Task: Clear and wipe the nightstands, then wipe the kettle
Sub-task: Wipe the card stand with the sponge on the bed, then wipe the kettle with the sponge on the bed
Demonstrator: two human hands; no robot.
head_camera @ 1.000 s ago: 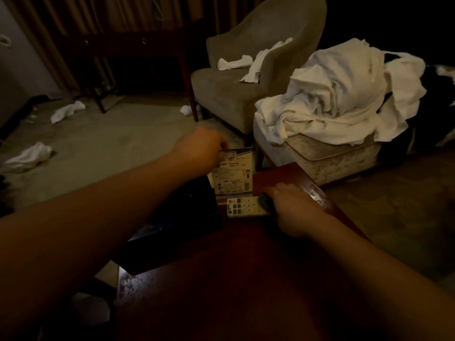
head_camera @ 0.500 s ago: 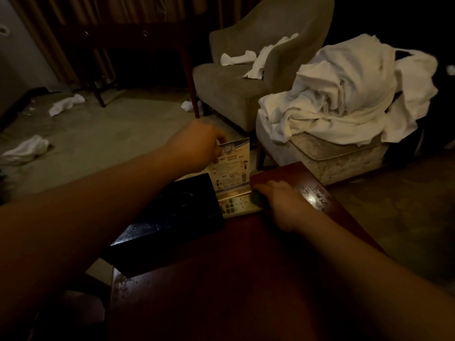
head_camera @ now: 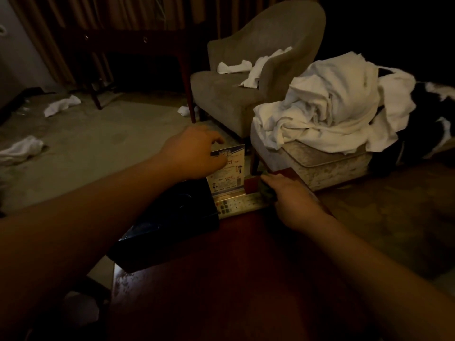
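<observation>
I'm in a dim hotel room being turned over. Used white towels (head_camera: 62, 104) lie on the carpet (head_camera: 98, 143) and on the armchair (head_camera: 248, 77). Stripped linen (head_camera: 330, 107) is heaped on a footstool (head_camera: 320, 163). Long curtains (head_camera: 118, 16) hang behind a desk (head_camera: 133, 40), and an info card (head_camera: 227, 172) stands on the nightstand (head_camera: 234, 279).

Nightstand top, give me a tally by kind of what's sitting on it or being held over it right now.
Printed card stands: 1, the card stand, held by the left hand.
Remote controls: 1, the remote.
Black boxes: 1, the black box.
Cleaning cloths: 1, the dark cloth under the right hand.
Total: 4 on the nightstand.
</observation>
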